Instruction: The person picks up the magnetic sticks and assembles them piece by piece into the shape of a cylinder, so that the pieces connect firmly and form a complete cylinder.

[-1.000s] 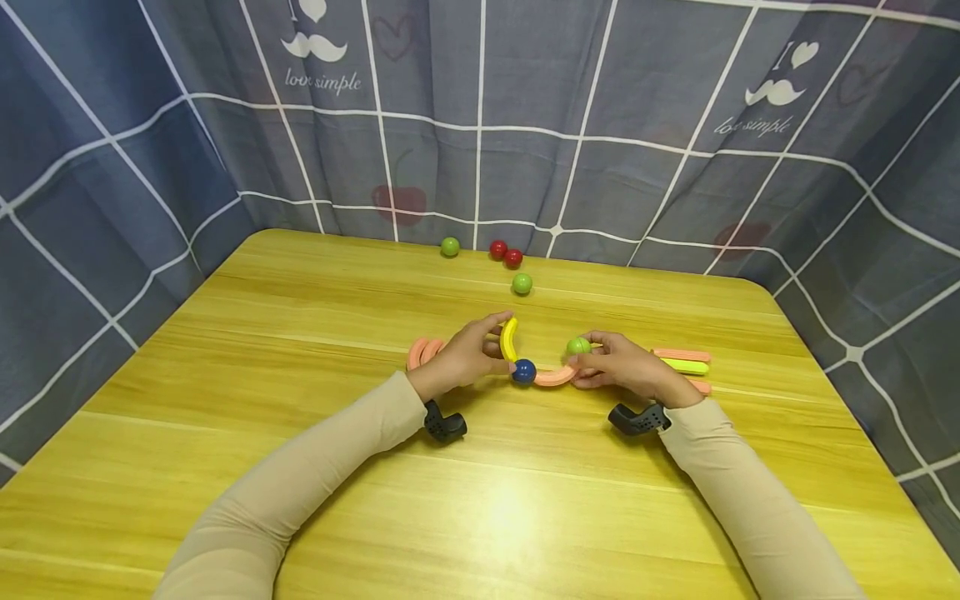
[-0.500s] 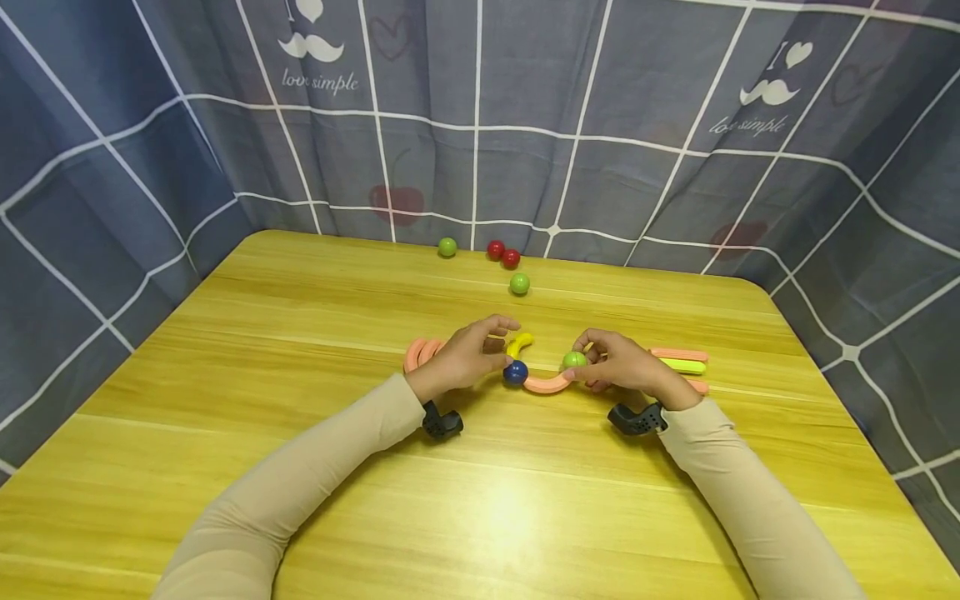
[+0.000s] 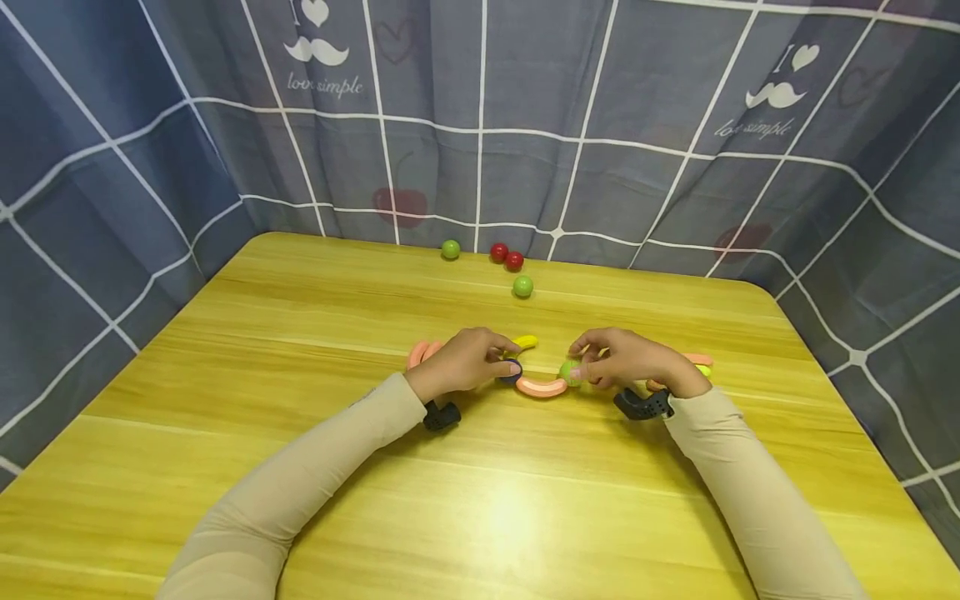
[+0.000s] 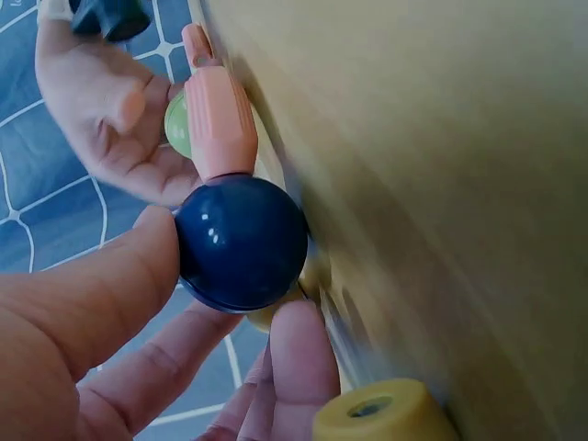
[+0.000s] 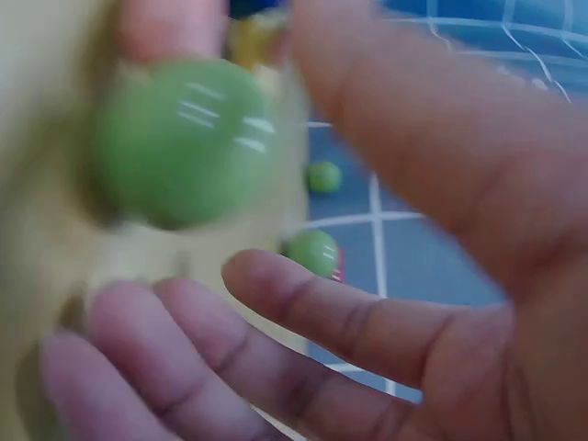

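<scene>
My left hand pinches a dark blue ball between thumb and fingers, just above the wooden table. A curved, ribbed pink rod joins that ball to a green ball on its right. Behind the blue ball, a curved yellow rod lies partly hidden by the left fingers; the left wrist view shows a yellow rod end with a hole. My right hand is around the green ball. Its fingers are spread and apart from the ball in the right wrist view, which is blurred.
Curved pink rods lie left of the left hand. Pink and yellow-green rods lie partly behind the right wrist. Farther back are green balls and red balls, near a blue checked curtain.
The yellow rod has tipped from upright to pointing right. The green ball and pink rod have shifted slightly toward me and left. The right fingers have loosened from the green ball.
</scene>
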`<state>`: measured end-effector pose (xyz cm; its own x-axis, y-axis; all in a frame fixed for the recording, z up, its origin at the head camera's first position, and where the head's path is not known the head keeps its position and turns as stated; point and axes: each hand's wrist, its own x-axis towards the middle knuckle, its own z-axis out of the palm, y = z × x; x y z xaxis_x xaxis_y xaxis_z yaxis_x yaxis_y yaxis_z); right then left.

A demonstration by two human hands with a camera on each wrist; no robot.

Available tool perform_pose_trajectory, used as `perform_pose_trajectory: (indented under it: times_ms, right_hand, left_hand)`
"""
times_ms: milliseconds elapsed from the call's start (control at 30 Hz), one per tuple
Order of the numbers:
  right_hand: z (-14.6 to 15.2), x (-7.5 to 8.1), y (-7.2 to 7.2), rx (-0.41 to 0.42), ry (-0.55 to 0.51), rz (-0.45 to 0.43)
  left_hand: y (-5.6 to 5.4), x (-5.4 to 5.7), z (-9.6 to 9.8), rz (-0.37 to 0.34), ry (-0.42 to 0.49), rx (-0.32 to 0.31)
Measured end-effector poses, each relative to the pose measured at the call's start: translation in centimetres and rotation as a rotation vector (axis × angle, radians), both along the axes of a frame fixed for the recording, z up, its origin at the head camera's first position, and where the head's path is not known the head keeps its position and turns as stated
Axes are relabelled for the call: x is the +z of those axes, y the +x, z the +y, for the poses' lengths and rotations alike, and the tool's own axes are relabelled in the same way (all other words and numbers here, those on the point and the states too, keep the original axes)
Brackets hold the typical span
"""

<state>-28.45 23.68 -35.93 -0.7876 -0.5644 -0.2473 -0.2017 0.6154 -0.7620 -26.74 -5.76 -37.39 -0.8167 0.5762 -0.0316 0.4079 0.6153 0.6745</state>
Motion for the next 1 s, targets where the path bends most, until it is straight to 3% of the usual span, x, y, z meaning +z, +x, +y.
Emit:
perform_pose_trajectory:
  times_ms: [67,200,367,600,800,1000]
  right_hand:
    - [0.0,0.7,-1.0,-0.004,-0.027,0.012]
    - [-0.9,1.1,-3.6,-0.024,-0.042,0.141]
    - [-2.5,1.0,-7.0,0.014,0.04,0.238]
    - [-4.2,0.4,-10.5,0.094,0.141,0.342]
    - [-5.8,0.5,-11.5,0.211,0.255,0.434]
    - [-6.5,0.7,-10.8,0.225,0.372,0.439]
  left_hand:
    - [-0.1,0.0,0.0,-0.034,-0.004,0.005]
    - [-0.1,0.0,0.0,-0.081,-0.011,0.016]
    - [-0.2,0.1,-0.1,-0.122,-0.012,0.013]
    - [-0.5,0.4,-0.5,-0.13,-0.024,-0.097]
    - [-0.5,0.5,-0.6,-0.146,-0.042,-0.177]
    - [-0.3,0.4,-0.6,-0.141,-0.085,-0.159]
